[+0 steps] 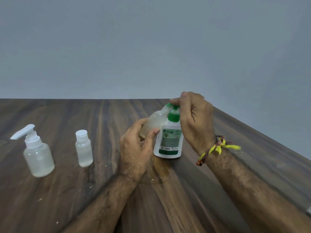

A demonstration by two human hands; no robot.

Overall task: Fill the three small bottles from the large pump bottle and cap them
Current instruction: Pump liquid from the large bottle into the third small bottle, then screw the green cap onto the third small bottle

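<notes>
Table [185, 190] of dark wood carries the white pump bottle [169, 142], upright, with the right hand [193, 121] curled over it, fingertips pressing its green pump head [172, 106]. The left hand [136, 148] grips a small clear bottle [154, 123], tilted with its mouth at the nozzle. Well left stand a capped small bottle [83, 147] and a small bottle with a white pump [36, 152].
</notes>
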